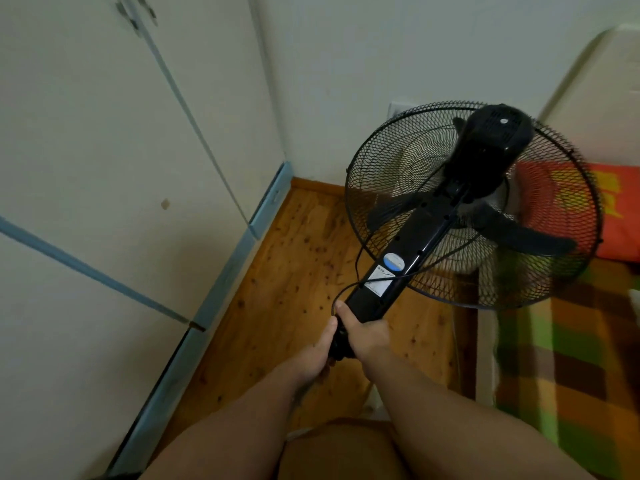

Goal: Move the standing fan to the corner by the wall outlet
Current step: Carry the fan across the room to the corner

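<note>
A black standing fan (408,244) with a round wire cage is seen from above and behind, its head toward the far wall. My right hand (363,332) grips the lower end of the fan's black control column. My left hand (322,348) holds the pole just below it. A thin black cord (358,268) loops beside the column. A white wall outlet (398,109) shows on the far wall, partly hidden behind the top of the cage. The fan's base is hidden below my arms.
A cream wardrobe (104,168) with blue trim runs along the left. A bed with a checked cover (571,358) and an orange pillow (620,220) lies on the right. Wooden floor (287,265) stretches between them to the corner.
</note>
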`<action>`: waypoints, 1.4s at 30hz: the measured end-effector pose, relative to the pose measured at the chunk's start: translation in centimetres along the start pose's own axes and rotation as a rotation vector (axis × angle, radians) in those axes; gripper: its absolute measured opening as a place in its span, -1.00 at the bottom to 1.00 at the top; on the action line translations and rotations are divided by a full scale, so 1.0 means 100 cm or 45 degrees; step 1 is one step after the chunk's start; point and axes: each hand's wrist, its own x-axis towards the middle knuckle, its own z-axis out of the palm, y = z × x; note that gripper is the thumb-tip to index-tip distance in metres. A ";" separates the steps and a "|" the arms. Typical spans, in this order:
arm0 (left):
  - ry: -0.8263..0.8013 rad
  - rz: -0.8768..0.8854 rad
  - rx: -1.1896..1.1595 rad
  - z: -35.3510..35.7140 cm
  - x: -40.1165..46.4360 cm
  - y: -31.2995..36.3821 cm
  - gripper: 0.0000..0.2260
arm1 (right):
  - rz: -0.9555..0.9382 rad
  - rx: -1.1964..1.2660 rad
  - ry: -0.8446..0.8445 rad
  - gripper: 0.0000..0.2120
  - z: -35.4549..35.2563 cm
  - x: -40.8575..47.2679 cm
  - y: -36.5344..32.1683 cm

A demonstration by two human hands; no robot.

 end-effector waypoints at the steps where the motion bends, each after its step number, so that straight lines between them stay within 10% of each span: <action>1: -0.005 -0.005 0.001 0.006 0.005 0.011 0.02 | 0.012 0.005 -0.004 -0.69 -0.008 0.007 -0.007; 15: 0.062 -0.120 -0.017 0.039 0.048 0.078 -0.06 | 0.207 0.329 -0.385 -0.15 -0.118 0.083 -0.099; 24: 0.079 -0.108 -0.149 0.045 0.077 0.104 0.06 | 0.223 0.619 0.031 -0.25 -0.113 0.112 -0.129; 31: -0.012 -0.017 -0.132 0.030 0.106 0.125 -0.39 | 0.150 0.659 0.163 -0.21 -0.099 0.124 -0.142; 42: 0.035 -0.075 -0.175 -0.026 0.165 0.169 -0.52 | -0.069 0.557 0.250 -0.50 -0.049 0.152 -0.191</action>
